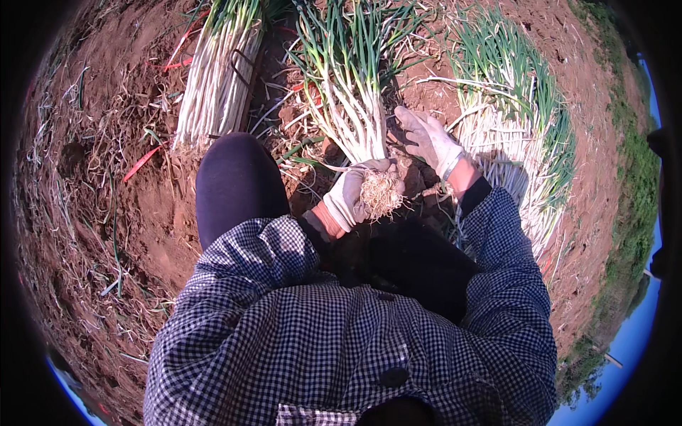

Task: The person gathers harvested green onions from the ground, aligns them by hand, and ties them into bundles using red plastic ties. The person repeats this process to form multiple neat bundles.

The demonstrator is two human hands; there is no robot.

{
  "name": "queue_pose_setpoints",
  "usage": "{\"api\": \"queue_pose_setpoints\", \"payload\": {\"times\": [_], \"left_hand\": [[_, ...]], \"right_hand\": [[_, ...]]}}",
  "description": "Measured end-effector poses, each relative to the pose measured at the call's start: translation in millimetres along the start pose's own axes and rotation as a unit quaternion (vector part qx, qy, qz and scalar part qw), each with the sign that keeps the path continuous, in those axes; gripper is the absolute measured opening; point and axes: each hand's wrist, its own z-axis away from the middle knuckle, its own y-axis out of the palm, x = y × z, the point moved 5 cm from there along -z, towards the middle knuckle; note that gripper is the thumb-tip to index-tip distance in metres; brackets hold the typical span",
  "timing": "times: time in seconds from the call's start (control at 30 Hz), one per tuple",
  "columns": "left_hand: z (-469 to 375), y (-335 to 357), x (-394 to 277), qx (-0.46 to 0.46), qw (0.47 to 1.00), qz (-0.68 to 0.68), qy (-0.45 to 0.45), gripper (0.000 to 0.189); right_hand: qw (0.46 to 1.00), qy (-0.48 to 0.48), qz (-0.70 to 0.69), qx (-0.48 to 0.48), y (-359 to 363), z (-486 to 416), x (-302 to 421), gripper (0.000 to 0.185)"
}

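My left hand [351,191], in a pale work glove, grips a bunch of green onions [354,117] near the root end. Their tangled roots [382,196] stick out toward me past the fingers, and the green leaves point away. My right hand [430,139], gloved too, is just right of the white stalks with its fingers extended and apart; nothing shows in it. Close by on its right lies a large pile of green onions [506,122], white stalks toward me, part of it shaded by my arm.
On the left, beyond my bent knee [240,186], lies a thick green onion bundle [218,85] with a dark band around it. Red strips [143,162] and loose leaves are scattered over the brown soil [160,234]. Green plants [631,213] line the field's right edge.
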Motion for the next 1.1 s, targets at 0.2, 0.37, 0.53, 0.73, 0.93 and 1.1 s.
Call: {"api": "queue_pose_setpoints", "payload": {"times": [0.2,0.37,0.53,0.73,0.93,1.1], "left_hand": [[44.6,50.7,8.6,-0.016,0.995,-0.015,-0.098,0.035],[94.6,83.5,-19.0,-0.083,0.974,-0.157,-0.143,0.037],[149.3,110.5,-72.6,-0.060,0.947,-0.287,-0.132,0.032],[184.4,128.3,-197.3,-0.074,0.806,-0.587,0.001,0.043],[193.4,105.0,-334.7,-0.187,0.746,-0.604,0.212,0.048],[204.3,20.3,-393.7,-0.221,0.746,-0.524,0.346,0.031]], "right_hand": [[0.865,0.098,-0.383,0.309,69.7,-20.7,-40.4,0.066],[0.857,-0.094,-0.417,0.288,80.3,-81.7,1.9,0.051],[0.826,-0.140,-0.486,0.249,56.9,-98.9,88.0,0.048],[0.862,-0.254,-0.400,0.179,58.4,-161.6,203.9,0.037],[0.882,-0.232,-0.307,0.271,148.1,-279.1,300.8,0.014],[0.922,-0.218,-0.221,0.231,282.6,-399.5,257.7,0.018]]}}
